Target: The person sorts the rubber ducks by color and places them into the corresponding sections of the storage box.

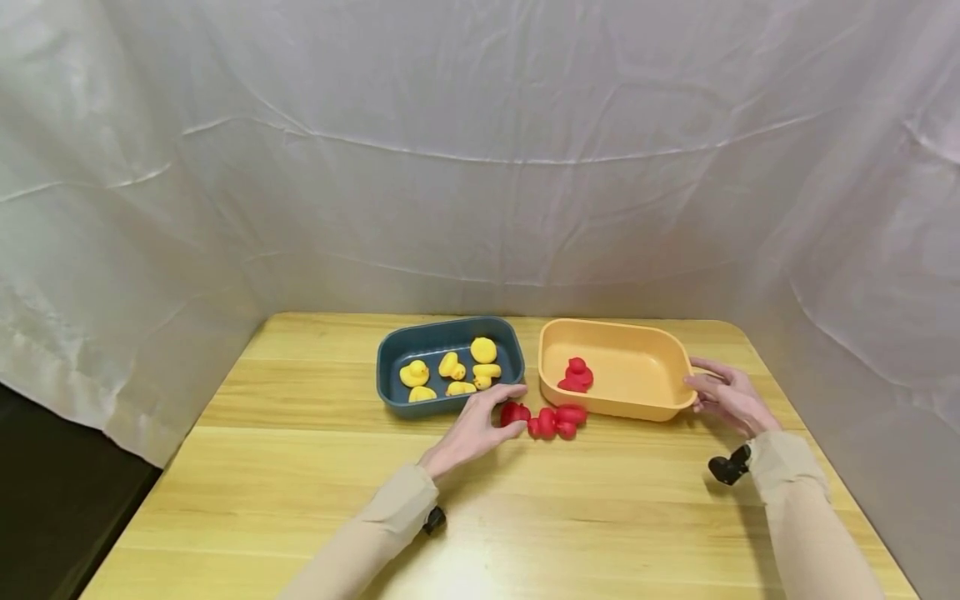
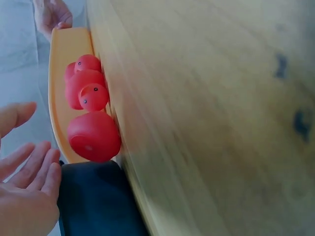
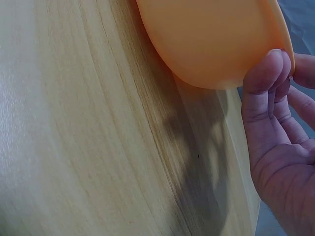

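Note:
My left hand (image 1: 476,423) reaches over the front right corner of the dark blue bin, thumb and fingers spread apart. Beside its fingertips lies a red rubber duck (image 1: 514,413), with more red ducks (image 1: 547,423) in a row to its right. The left wrist view shows these red ducks (image 2: 94,136) close up and nothing between the fingers. At the right end of the orange bin (image 1: 622,407), my right hand (image 1: 731,397) pinches the rim, its thumb (image 3: 266,73) on the near side and fingers behind. Red ducks (image 1: 577,375) lie inside that bin's left end.
The dark blue bin (image 1: 385,371) stands left of the orange one and holds several yellow rubber ducks (image 1: 414,373). Both bins sit towards the back of a wooden table (image 1: 300,467). Pale sheeting (image 1: 480,208) hangs behind and along the sides.

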{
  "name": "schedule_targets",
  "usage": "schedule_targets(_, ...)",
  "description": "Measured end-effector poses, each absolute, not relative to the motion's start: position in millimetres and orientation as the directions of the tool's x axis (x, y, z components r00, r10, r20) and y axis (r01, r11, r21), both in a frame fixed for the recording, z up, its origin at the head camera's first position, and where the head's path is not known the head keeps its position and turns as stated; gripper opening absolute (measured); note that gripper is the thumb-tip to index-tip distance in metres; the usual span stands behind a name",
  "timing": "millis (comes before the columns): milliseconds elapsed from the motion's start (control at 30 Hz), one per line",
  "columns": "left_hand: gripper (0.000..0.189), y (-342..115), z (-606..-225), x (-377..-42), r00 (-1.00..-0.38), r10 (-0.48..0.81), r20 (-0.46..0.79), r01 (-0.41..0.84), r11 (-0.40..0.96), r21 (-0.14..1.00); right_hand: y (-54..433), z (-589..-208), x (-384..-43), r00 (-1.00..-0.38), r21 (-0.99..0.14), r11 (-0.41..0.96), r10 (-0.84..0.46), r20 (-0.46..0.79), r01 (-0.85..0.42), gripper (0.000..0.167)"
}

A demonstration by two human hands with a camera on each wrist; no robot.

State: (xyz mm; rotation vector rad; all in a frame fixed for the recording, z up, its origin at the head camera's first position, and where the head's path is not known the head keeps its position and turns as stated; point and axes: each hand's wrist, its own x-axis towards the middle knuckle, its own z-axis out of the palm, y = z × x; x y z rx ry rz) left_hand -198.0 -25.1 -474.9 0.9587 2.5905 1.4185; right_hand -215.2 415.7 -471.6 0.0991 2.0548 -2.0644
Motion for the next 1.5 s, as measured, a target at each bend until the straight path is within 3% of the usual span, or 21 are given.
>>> schedule_targets(267, 0.055, -29.4, -476.8, -195.3, -0.814, 0.551, 0.182, 0.470, 0.441, 0.765, 415.2, -471.1, -214.5, -0.974, -0.980, -0.001, -0.108, -0.199, 0.200, 0.065)
schedule_targets(567, 0.058, -31.3, -480.4, -194.7, -0.808, 0.570, 0.152, 0.449, 0.427, 0.785, 415.2, -471.5, -214.6, -0.973, -0.979, 0.004, -0.110, -0.202, 0.203, 0.069)
schedule_targets(1033, 0.058, -32.3, -482.3, -198.7, -0.805, 0.570, 0.164, 0.478, 0.459, 0.749, 414.4, -470.2, -214.9, -0.969, -0.974, 0.013, -0.095, -0.227, 0.226, 0.074)
schedule_targets(1500, 0.056, -35.2, -479.7, -198.3, -0.795, 0.585, 0.159, 0.492, 0.470, 0.733, 414.4, -470.7, -214.5, -0.972, -0.977, 0.002, -0.095, -0.214, 0.215, 0.063)
